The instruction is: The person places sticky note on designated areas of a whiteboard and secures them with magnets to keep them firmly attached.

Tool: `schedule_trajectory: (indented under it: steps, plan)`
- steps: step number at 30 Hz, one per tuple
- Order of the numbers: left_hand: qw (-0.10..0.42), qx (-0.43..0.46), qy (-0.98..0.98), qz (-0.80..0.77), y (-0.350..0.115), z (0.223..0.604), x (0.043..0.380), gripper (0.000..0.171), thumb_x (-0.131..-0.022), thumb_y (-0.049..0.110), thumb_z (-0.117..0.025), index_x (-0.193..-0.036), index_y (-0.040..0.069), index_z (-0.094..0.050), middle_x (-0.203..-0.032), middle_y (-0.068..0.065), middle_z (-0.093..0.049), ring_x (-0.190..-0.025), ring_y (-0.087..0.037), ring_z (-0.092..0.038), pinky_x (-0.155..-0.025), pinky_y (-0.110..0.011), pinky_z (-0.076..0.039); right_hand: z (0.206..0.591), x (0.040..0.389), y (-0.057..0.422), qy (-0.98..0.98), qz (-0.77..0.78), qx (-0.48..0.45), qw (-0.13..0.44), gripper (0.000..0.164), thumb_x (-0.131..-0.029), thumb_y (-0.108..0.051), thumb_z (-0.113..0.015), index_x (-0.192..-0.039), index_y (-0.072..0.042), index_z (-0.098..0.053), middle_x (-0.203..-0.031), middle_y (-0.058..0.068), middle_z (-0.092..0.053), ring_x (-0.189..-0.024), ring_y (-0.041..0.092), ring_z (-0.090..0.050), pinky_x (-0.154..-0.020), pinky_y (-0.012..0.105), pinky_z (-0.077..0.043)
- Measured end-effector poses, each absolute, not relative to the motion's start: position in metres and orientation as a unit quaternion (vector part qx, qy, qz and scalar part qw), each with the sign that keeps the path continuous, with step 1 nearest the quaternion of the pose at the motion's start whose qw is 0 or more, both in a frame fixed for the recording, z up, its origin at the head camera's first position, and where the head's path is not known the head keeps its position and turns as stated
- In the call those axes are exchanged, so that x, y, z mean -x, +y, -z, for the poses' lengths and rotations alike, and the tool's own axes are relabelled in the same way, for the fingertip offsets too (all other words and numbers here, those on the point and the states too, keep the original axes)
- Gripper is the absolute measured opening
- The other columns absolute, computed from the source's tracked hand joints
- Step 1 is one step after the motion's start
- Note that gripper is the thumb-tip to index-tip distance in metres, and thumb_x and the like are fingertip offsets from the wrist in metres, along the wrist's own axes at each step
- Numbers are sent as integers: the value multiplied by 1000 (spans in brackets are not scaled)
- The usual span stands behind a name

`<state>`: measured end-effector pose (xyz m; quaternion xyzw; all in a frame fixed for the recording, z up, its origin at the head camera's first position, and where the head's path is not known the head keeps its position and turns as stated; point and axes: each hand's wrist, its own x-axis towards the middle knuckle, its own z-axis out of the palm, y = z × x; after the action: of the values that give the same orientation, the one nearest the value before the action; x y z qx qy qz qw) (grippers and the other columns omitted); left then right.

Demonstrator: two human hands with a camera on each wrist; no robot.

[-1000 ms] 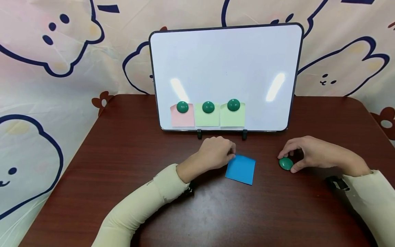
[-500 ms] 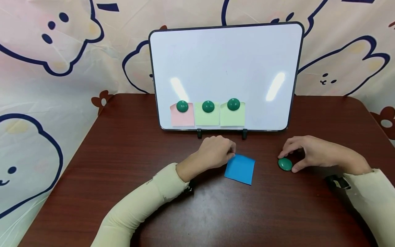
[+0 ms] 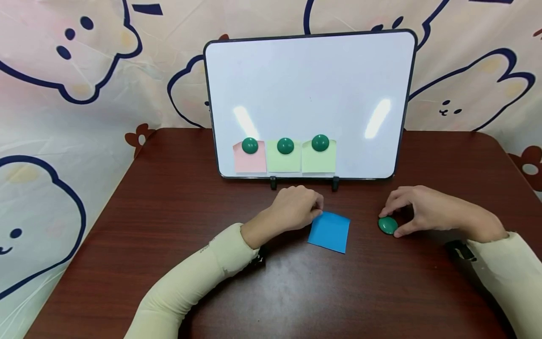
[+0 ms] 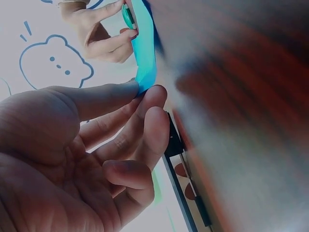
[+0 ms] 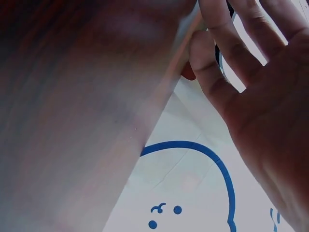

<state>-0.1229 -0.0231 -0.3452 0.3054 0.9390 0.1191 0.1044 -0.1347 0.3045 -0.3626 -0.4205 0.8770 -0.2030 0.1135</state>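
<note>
My left hand [image 3: 295, 208] pinches the upper left corner of a blue sticky note [image 3: 329, 232] between thumb and fingertips. The left wrist view shows the note [image 4: 145, 53] edge-on and slightly bent beyond the thumb tip. To the right, my right hand [image 3: 432, 212] holds a round green magnet [image 3: 387, 225] by its rim, thumb on the near side and fingers on the far side. That magnet [image 4: 127, 17] also appears between the right fingers at the top of the left wrist view. In the right wrist view the magnet is out of sight.
Behind the hands a whiteboard [image 3: 309, 84] leans on small black feet [image 3: 335, 183]. Along its lower edge, green magnets [image 3: 285, 146] pin a pink note [image 3: 251, 162] and two pale green notes [image 3: 319, 162]. A patterned cloth [image 3: 106, 113] hangs behind the dark wooden table [image 3: 169, 207].
The right hand and the green magnet have shifted slightly left toward the blue note. The left hand and the note have stayed nearly still.
</note>
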Motion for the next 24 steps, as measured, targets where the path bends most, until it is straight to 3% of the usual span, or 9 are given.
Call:
schedule_trajectory:
  steps: [6, 14, 24]
  plan:
    - [119, -302, 937, -131, -24, 345, 125, 14, -98, 29, -65, -100, 21, -76, -86, 5, -72, -66, -7, -57, -51, -22, -42, 362, 134, 303, 893, 192, 396, 96, 35, -76, -45, -85, -107, -34, -74, -105, -20, -66, -91, 0, -58, -77, 23, -55]
    - [130, -313, 924, -179, -27, 347, 128, 11, -98, 26, -64, -97, 19, -73, -82, 4, -70, -64, -7, -56, -55, -21, -41, 360, 134, 306, 890, 242, 378, 74, 39, -75, -32, -88, -111, -33, -71, -105, -19, -67, -85, 0, -59, -75, 21, -54]
    - [128, -311, 904, -266, -29, 346, 135, 6, -96, 18, -66, -99, 17, -72, -94, 1, -74, -86, -9, -66, -72, -22, -51, 358, 136, 309, 895, 253, 365, 40, 43, -72, -28, -90, -111, -34, -71, -103, -20, -67, -85, -1, -59, -75, 20, -53]
